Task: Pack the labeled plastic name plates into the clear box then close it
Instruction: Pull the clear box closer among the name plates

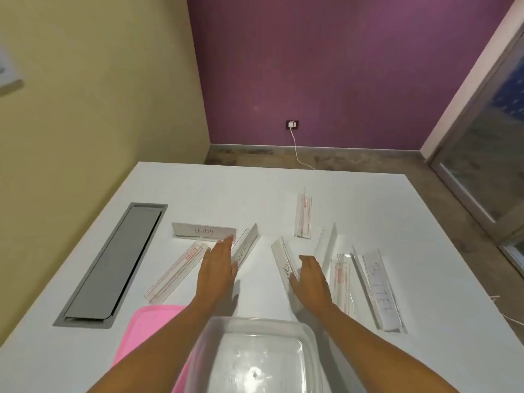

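The name plates are spread over the far half of the white table (326,188), none inside the clear box (255,355); the box is placed at the near edge, open at the top and seen to hold nothing, between the two forearms; the pink lid (147,330) is laid flat just left of it, partly under the left forearm.

On the left, the plate marked ALPHA (202,230) is stood on its long edge; a plate with a red sticker (175,272) is laid diagonally before it; the plate with slanted lettering (246,246) is leant beside these. The left hand (218,265) is extended flat with fingers straight and together, gripping nothing, its fingertips at the ALPHA plate's near edge.

In the centre, the plate beginning DAN (283,262) is touched along its right side by the right hand (310,279), held open with fingers spread, not closed on it.

Further right, an upright plate (303,215), a blank plate (326,241), a second red-sticker plate (341,279) and a long lettered plate (378,290) are laid near one another.

A grey cable hatch (113,262) is set into the table's left side.
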